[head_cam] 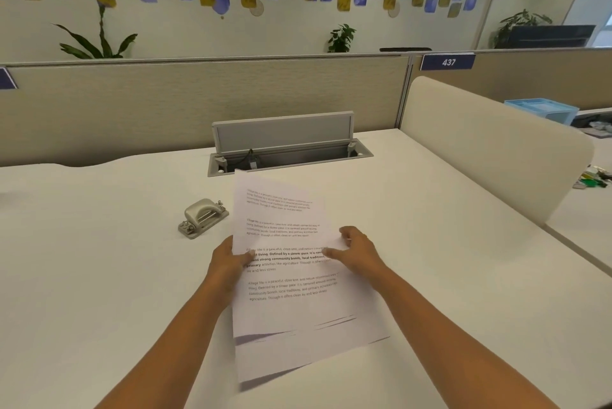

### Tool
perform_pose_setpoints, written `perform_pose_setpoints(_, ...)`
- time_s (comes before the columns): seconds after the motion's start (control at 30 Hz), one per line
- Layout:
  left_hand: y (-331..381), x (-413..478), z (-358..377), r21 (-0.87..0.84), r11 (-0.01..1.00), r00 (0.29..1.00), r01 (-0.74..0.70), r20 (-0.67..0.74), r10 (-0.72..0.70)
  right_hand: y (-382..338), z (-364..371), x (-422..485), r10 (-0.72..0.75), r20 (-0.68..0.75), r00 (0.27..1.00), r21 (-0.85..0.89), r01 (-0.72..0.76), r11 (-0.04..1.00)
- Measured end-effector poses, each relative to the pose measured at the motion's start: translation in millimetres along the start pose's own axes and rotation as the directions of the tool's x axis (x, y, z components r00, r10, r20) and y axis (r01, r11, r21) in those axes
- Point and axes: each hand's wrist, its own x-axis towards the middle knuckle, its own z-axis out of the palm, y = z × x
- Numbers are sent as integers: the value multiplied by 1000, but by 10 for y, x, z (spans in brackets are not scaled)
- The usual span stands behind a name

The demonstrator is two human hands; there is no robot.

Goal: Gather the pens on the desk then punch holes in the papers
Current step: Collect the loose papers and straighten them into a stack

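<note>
A stack of white printed papers (pixel 291 276) is held over the middle of a white desk (pixel 99 259), gripped at both long edges about halfway along its length. Its long axis runs from the person straight away toward the back of the desk, leaning slightly to the left at the far end; the text is upright for the reader, with its top at the far end. At the near end the sheets are fanned unevenly, and a shadow is cast below them. The left hand (pixel 228 263) pinches the left edge, its thumb laid on the printed face and its fingers hidden underneath. The right hand (pixel 359 251) grips the right edge, thumb on the face, fingers curled at the margin. A silver metal 2-hole punch (pixel 203 218) stands just left of the sheets, apart from them. An open grey cable hatch (pixel 288 147) is set into the desk beyond the far end of the sheets.
</note>
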Motion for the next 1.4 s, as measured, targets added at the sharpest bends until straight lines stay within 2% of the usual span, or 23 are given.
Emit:
perform_pose_setpoints(0.13,108,-33,10,-77,995,997,-65,45,69,-1,-126,10,67,-36,997,220,-58,974)
perform_pose_setpoints(0.2,176,-57,15,-132,987,989,-96,102,110,-21,-190,12,82,6,997,385,-78,920)
perform_pose_setpoints(0.3,279,-91,25,-193,971,971,-138,165,171,-118,-255,-25,7,119,993,605,-78,792)
perform_pose_setpoints(0.37,361,-115,35,-210,963,965,-168,166,205,-210,-268,-38,-69,65,995,653,10,757)
perform_pose_setpoints(0.47,517,-133,32,-213,950,959,-227,122,256,-389,-279,-47,-129,-103,986,660,165,733)
perform_pose_setpoints(0.57,728,-153,23,-209,924,933,-320,99,345,-586,-315,-47,-200,-199,959,651,282,705)
perform_pose_setpoints(0.8,1106,-132,-7,-218,852,854,-476,116,507,-944,-462,-71,-308,-319,896,662,443,605)
perform_pose_setpoints(0.87,1038,-136,-25,-189,853,851,-486,121,512,-921,-440,-80,-305,-313,899,659,437,612)
perform_pose_setpoints(1.1,612,-102,66,-151,924,934,-351,15,357,-596,-181,-112,-228,-235,945,667,327,670)
perform_pose_setpoints(1.4,859,-138,56,-89,900,901,-426,52,431,-760,-323,-86,-260,-271,927,637,375,673)
